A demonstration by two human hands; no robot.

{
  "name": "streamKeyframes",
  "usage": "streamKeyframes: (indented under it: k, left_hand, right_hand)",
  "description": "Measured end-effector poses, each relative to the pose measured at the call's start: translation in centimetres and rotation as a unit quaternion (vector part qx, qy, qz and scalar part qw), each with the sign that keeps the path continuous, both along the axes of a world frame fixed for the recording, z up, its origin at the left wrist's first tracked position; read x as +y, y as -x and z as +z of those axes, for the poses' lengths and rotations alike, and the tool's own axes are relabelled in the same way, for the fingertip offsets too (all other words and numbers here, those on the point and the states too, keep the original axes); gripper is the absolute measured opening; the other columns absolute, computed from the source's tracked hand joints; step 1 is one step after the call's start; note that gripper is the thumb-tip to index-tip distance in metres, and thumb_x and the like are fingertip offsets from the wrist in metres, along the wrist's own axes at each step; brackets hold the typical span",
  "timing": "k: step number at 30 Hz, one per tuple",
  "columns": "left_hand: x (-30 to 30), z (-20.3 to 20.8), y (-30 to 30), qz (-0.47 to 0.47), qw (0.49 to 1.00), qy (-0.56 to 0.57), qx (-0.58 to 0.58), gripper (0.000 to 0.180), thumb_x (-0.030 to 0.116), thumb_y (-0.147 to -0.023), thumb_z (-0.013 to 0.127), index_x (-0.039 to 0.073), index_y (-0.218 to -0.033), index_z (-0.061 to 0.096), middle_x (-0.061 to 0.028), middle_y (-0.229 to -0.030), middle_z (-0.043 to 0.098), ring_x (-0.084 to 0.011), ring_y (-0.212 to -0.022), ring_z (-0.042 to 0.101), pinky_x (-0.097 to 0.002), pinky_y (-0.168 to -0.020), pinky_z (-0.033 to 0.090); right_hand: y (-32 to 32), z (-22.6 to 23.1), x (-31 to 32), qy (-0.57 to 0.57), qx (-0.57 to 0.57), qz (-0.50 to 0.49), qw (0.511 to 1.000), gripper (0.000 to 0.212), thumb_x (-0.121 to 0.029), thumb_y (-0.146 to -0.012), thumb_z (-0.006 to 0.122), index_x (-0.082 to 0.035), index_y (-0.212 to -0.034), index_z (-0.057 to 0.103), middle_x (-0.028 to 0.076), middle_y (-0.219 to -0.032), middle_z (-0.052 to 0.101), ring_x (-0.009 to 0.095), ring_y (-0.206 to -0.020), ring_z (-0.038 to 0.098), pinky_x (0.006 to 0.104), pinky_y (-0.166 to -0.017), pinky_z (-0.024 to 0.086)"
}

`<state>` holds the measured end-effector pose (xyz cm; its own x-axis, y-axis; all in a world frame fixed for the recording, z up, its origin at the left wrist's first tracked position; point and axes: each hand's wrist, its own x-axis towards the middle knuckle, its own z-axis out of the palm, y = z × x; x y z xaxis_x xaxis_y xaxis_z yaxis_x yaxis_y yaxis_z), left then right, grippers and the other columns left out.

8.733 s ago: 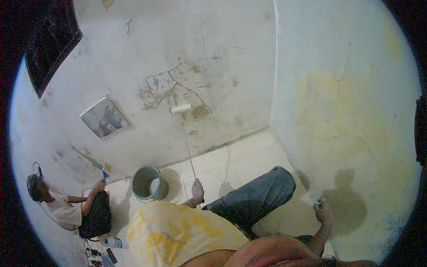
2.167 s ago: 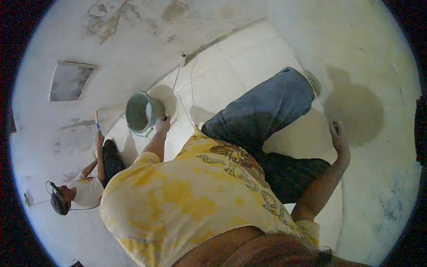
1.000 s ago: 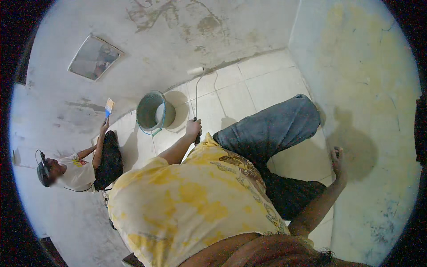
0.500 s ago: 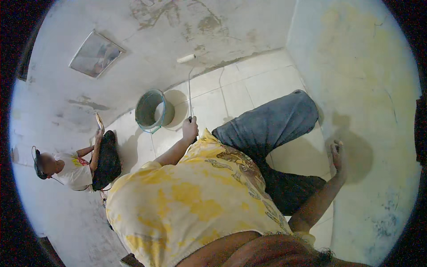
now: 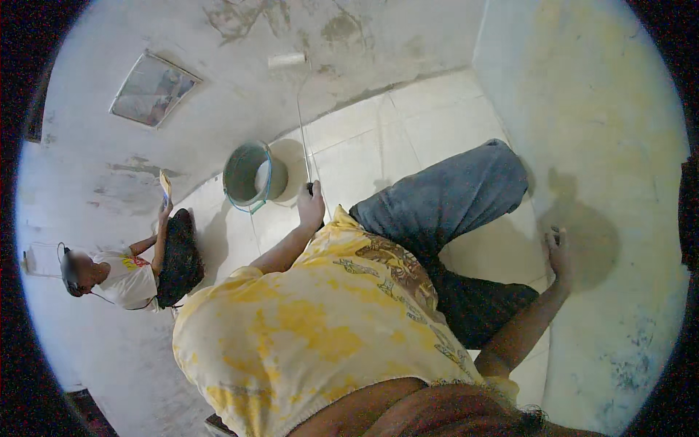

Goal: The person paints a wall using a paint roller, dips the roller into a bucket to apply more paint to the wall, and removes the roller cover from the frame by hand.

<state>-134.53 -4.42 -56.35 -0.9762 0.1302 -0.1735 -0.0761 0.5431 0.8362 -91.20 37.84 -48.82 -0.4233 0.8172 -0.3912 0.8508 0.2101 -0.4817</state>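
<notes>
My left hand [image 5: 312, 205] is closed round the dark handle of a long paint roller [image 5: 287, 60]. Its thin metal rod reaches away from me, and the white roller sleeve lies against the stained far wall [image 5: 408, 36]. Just left of the rod, a grey bucket [image 5: 240, 178] with a blue rim and thin handle stands on the floor; something pale is inside it. My right hand [image 5: 559, 255] is beside the right wall [image 5: 619, 218], its fingers loosely bent and partly apart, with nothing visible in them. Whether it touches the wall, I cannot tell.
A co-worker [image 5: 171, 262] sits low at the left by the wall, holding up a yellowish brush-like tool [image 5: 166, 188]. A framed glassy panel [image 5: 154, 89] is set on the far wall. Pale tiles [image 5: 349, 138] cover the floor, and my bent legs [image 5: 451, 197] lie between my hands.
The roller sleeve has moved up the far wall and a little left. My left hand has shifted slightly up with the handle. The co-worker's tool now tilts differently.
</notes>
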Motion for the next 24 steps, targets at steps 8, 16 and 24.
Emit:
streamKeyframes:
  k: [8,16,24]
  left_hand:
    - [6.6,10.5,6.9,-0.094,0.964,0.047,0.244,0.032,0.029,-0.09,0.05,-0.003,-0.091,0.054,-0.0198,-0.07,0.056,-0.0311,-0.065,0.055,-0.0422,-0.06,0.04]
    - [2.5,5.4,8.8,-0.018,0.958,0.126,0.256,0.041,0.037,-0.092,0.043,-0.003,-0.093,0.054,-0.0242,-0.081,0.059,-0.0411,-0.078,0.057,-0.046,-0.067,0.041]
    - [-7.5,-5.7,2.1,0.077,0.971,0.226,0.026,0.055,0.044,-0.092,0.04,-0.006,-0.083,0.059,-0.0298,-0.079,0.059,-0.0448,-0.081,0.057,-0.0494,-0.068,0.042]
  right_hand:
    - [-0.8,-1.3,0.3,-0.018,0.049,0.005,0.999,0.04,-0.033,-0.091,0.048,-0.005,-0.121,0.046,0.017,-0.11,0.055,0.029,-0.097,0.054,0.0403,-0.085,0.043]
    - [-0.3,0.5,0.0,-0.05,0.01,-0.007,0.999,0.038,-0.034,-0.091,0.047,-0.003,-0.112,0.049,0.018,-0.106,0.058,0.033,-0.092,0.057,0.0444,-0.082,0.044]
    - [1.9,2.6,-1.0,0.008,0.032,-0.034,0.999,0.038,-0.029,-0.09,0.051,-0.005,-0.119,0.047,0.017,-0.116,0.054,0.031,-0.105,0.053,0.0404,-0.088,0.042]
